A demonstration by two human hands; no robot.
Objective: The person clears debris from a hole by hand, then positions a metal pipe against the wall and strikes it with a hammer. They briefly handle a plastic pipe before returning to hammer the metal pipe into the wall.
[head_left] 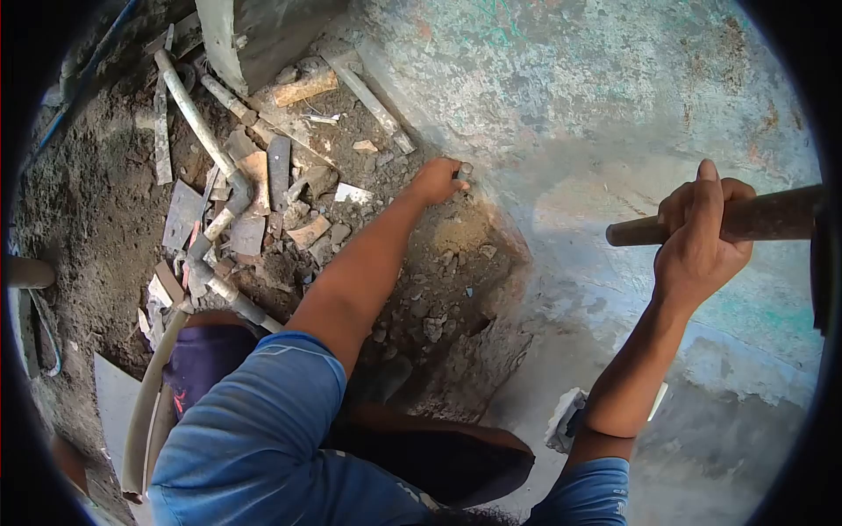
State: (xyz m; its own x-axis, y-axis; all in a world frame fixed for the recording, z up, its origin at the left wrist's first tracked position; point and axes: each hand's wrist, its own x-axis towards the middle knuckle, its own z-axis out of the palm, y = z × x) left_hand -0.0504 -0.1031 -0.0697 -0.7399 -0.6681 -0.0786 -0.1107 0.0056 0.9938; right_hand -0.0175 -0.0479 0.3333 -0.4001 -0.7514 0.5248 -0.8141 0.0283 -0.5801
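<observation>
My left hand (pixel 437 181) is closed around a short metal tool (pixel 465 170), perhaps a chisel, whose end shows at the foot of the weathered wall (pixel 561 96). Most of that tool is hidden by my fingers. On the right, my right hand (pixel 704 230) grips a thick brown handle (pixel 772 215) with the thumb laid along it. The handle runs off to the right towards a dark head (pixel 823 263) at the edge of the view. Broken masonry and loose soil (pixel 438 298) lie below my left hand.
A grey pipe with joints (pixel 197 123) crosses the rubble on the left. Tile pieces (pixel 182 215) and a wooden chunk (pixel 305 88) lie around it. A concrete slab (pixel 221 44) stands at the top left. A curved pipe (pixel 153 403) lies beside my leg.
</observation>
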